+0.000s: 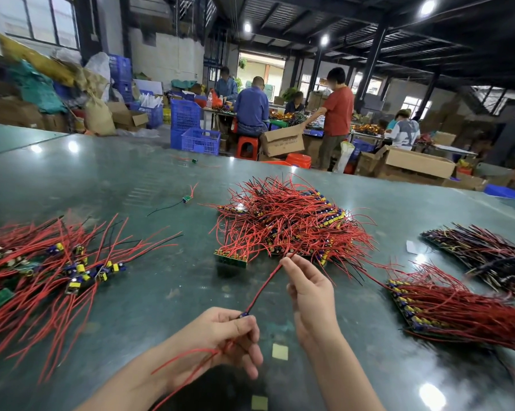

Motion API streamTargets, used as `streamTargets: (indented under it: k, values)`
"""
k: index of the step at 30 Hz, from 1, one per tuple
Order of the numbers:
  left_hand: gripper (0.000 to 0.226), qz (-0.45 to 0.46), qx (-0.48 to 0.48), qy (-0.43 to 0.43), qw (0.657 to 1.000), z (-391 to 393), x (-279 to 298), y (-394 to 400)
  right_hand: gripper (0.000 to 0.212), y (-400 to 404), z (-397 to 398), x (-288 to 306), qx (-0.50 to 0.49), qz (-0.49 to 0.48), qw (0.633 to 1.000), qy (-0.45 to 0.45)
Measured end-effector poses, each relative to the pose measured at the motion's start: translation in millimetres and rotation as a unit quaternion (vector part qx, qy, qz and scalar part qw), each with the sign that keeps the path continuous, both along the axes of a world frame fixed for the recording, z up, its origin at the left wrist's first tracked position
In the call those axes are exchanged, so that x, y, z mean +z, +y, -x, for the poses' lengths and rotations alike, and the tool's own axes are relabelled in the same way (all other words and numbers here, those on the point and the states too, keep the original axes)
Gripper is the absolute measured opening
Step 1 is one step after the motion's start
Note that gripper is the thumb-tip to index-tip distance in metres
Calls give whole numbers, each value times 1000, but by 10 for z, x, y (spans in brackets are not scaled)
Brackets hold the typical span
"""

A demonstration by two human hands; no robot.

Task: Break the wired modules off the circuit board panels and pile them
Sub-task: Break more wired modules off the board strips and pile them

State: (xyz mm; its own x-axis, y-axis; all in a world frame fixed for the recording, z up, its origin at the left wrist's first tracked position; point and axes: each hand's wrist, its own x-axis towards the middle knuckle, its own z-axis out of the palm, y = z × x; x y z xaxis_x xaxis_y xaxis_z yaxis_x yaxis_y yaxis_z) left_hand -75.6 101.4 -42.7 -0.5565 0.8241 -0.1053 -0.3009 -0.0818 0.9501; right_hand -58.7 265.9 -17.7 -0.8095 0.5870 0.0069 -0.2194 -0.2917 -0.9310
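Hands first: the left hand point(220, 336) has its fingers curled round a small wired module point(244, 315), with more red wire trailing out the back of the fist toward the person. The right hand point(308, 295) pinches the far end of that module's red wire point(265, 284) between thumb and fingertip, so the wire runs taut between the two hands, just above the dark green table point(102, 179).

Counting the heaps on the table, I get four. On the left, a loose pile of separated modules point(57, 262), red leads fanned out toward the middle. Dead centre, the big tangle of wired panels point(286, 223), with one green panel edge point(231, 258) sticking out at its near left corner. To the right, a panel stack point(446, 310) with its red wires lying combed to the right. Behind that, a fourth stack point(481, 250) that looks darker, too blurred to say more.

Two stray modules lie apart farther back: one point(187, 199) near the centre heap, one point(194, 160) close to the far edge. Two pale square bits of tape point(280, 351) sit on the table near the wrists.

Across the room, I count about six people point(252, 109) at benches among blue crates point(185, 114) and cardboard boxes point(283, 140).
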Motion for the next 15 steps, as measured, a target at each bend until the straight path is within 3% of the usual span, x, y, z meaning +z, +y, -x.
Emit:
streamTargets:
  k: [10,15]
  values:
    - [22,2,-47,6,999,11,5,-25,14,15,-10,39,-27,74,995,56]
    - [23,4,-1,-23,1000,26,-39,-15,18,10,1,6,-43,84,994,57]
